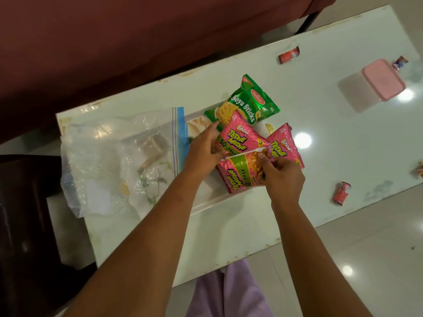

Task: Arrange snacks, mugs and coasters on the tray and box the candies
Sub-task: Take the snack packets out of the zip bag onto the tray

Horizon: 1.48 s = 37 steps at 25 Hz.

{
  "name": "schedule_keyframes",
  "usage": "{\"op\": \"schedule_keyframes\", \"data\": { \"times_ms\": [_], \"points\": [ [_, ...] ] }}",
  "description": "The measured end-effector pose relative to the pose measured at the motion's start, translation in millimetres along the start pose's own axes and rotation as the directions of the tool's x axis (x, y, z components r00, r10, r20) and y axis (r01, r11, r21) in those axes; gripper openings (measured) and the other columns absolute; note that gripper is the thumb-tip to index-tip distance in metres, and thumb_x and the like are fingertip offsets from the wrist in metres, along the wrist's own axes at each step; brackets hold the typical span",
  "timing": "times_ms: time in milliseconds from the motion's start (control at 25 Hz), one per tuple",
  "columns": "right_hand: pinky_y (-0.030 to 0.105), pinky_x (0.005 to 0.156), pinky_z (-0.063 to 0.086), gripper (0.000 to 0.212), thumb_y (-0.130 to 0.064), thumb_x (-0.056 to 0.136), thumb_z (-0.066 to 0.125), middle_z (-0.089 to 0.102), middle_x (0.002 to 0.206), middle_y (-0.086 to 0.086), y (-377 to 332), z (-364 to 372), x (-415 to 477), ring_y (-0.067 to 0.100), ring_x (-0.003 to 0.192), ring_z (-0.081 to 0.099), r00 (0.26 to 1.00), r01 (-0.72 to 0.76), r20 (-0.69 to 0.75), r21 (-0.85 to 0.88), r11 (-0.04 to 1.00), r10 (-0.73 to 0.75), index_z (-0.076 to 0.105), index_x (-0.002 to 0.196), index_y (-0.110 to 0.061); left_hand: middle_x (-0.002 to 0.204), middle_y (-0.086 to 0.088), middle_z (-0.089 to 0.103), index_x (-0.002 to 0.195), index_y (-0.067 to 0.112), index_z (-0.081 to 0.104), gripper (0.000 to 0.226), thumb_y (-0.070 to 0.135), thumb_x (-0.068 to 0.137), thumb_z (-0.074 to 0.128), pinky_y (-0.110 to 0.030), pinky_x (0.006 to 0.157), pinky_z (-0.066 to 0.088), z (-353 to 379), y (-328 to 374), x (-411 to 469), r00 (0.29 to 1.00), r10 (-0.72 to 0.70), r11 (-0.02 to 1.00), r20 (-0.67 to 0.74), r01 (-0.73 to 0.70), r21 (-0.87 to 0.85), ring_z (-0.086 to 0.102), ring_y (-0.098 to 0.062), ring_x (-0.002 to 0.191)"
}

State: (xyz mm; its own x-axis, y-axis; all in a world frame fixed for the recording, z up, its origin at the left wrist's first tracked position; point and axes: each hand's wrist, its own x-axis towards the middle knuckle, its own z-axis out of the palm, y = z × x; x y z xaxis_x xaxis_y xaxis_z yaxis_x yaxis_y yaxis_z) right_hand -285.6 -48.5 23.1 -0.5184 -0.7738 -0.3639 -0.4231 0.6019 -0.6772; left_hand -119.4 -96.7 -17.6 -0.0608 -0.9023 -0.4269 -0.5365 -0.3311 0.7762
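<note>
Pink snack packets (238, 143) glossy, overlapping, both hands (201, 154) gripping.

tray (207, 203) mostly covered by snack packets, right-edge candy (420, 170) cropped, zip bag (128, 156) contents unclear

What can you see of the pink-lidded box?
The box stands alone at the far right of the white table, apart from the snack packets. It looks like a plastic tub: a translucent whitish body with rounded corners under a flat pink lid. The lid is on, so it appears shut; the contents can't be made out. A small wrapped candy lies just beyond its far corner, contact unclear. Neither hand is near it.
</note>
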Motion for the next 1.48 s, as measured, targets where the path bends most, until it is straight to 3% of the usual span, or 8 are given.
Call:
{"op": "schedule_keyframes", "data": {
  "times_ms": [160, 280, 360, 480, 720, 880, 1160, 1480],
  "points": [
    [0.030, 0.060, 0.041, 0.033, -0.039, 0.082, 0.066, 0.058, 0.065, 0.012, -0.2, -7.0, 0.4, 0.025, 0.064, 0.053, 0.992, 0.127, 0.025, -0.007, 0.992, -0.127, 0.057, 0.058, -0.018, 0.110, -0.007, 0.063, 0.126, 0.015, 0.052, 0.053, 0.013, 0.078, 0.073, -0.042, 0.090, 0.051, -5.3, -8.4, 4.3, 0.996, -0.087, 0.996, -0.024, 0.086, -0.025, 0.062, -0.027, 0.102],
    [0.025, 0.056, 0.048, 0.028, -0.034, 0.085, 0.065, 0.056, 0.061, 0.000, -3.0, -11.0, -4.0, 0.013, 0.059, 0.053, 0.998, -0.062, -0.004, 0.298, 0.953, 0.067, 0.059, 0.064, -0.016, 0.092, -0.004, 0.059, 0.115, 0.010, 0.058, 0.041, 0.008, 0.077, 0.073, -0.042, 0.085, 0.053, -14.5, -20.6, 0.5, 0.983, -0.129, 0.991, -0.131, 0.123, -0.051, 0.062, -0.027, 0.091],
    [0.019, 0.045, 0.047, 0.023, -0.033, 0.088, 0.062, 0.060, 0.065, -0.004, -1.4, -10.8, -7.5, 0.009, 0.059, 0.057, 0.954, -0.288, 0.108, 0.593, 0.752, 0.280, 0.063, 0.070, -0.019, 0.103, -0.007, 0.061, 0.117, 0.011, 0.059, 0.047, 0.013, 0.073, 0.077, -0.033, 0.085, 0.051, -18.5, -23.2, -1.1, 0.987, -0.134, 0.991, -0.086, 0.131, -0.043, 0.060, -0.021, 0.093],
    [0.014, 0.042, 0.041, 0.017, -0.032, 0.091, 0.057, 0.054, 0.061, -0.006, 5.7, -1.9, -14.4, 0.006, 0.053, 0.050, 0.843, -0.500, 0.295, 0.736, 0.456, 0.449, 0.058, 0.077, -0.022, 0.106, -0.013, 0.064, 0.106, 0.008, 0.066, 0.036, 0.017, 0.073, 0.078, -0.024, 0.077, 0.047, -13.1, -18.4, 0.8, 0.995, -0.087, 0.996, -0.039, 0.088, 0.033, 0.062, -0.021, 0.090],
    [0.013, 0.043, 0.037, 0.015, -0.021, 0.095, 0.046, 0.049, 0.069, -0.003, 15.4, 15.6, -8.2, 0.008, 0.060, 0.042, 0.811, -0.517, 0.341, 0.798, 0.309, 0.475, 0.054, 0.083, -0.023, 0.084, -0.017, 0.067, 0.081, 0.003, 0.065, 0.002, 0.004, 0.082, 0.066, -0.035, 0.074, 0.049, -9.6, -10.4, -2.2, 0.975, -0.022, 0.998, -0.219, 0.034, 0.051, 0.061, -0.028, 0.079],
    [0.017, 0.049, 0.037, 0.014, -0.022, 0.095, 0.046, 0.055, 0.070, -0.005, 11.4, 18.7, 9.2, 0.007, 0.059, 0.049, 0.843, -0.493, 0.329, 0.788, 0.368, 0.425, 0.057, 0.086, -0.023, 0.080, -0.010, 0.064, 0.078, 0.008, 0.060, 0.009, 0.000, 0.083, 0.063, -0.028, 0.070, 0.044, -26.8, -8.5, 2.9, 0.942, 0.004, 0.999, -0.337, 0.014, 0.051, 0.056, -0.018, 0.076],
    [0.018, 0.051, 0.041, 0.022, -0.025, 0.098, 0.044, 0.053, 0.066, -0.003, -0.4, 30.9, 13.7, 0.008, 0.057, 0.046, 0.867, -0.427, 0.275, 0.840, 0.334, 0.416, 0.055, 0.080, -0.020, 0.099, -0.018, 0.065, 0.090, 0.004, 0.061, 0.014, -0.003, 0.087, 0.049, -0.041, 0.079, 0.049, -34.5, -8.0, 19.3, 0.949, 0.009, 0.968, -0.315, 0.071, 0.243, 0.059, -0.032, 0.095],
    [0.022, 0.062, 0.059, 0.016, -0.020, 0.099, 0.042, 0.061, 0.079, 0.005, 9.8, 53.5, -48.0, 0.013, 0.075, 0.061, 0.752, -0.488, 0.489, 0.864, -0.126, 0.442, 0.056, 0.099, -0.011, 0.106, -0.006, 0.059, 0.103, 0.013, 0.060, 0.018, 0.010, 0.085, 0.060, -0.035, 0.080, 0.049, 3.5, 18.8, -15.6, 0.871, 0.018, 1.000, -0.491, -0.025, -0.007, 0.058, -0.023, 0.095]
  ]
}}
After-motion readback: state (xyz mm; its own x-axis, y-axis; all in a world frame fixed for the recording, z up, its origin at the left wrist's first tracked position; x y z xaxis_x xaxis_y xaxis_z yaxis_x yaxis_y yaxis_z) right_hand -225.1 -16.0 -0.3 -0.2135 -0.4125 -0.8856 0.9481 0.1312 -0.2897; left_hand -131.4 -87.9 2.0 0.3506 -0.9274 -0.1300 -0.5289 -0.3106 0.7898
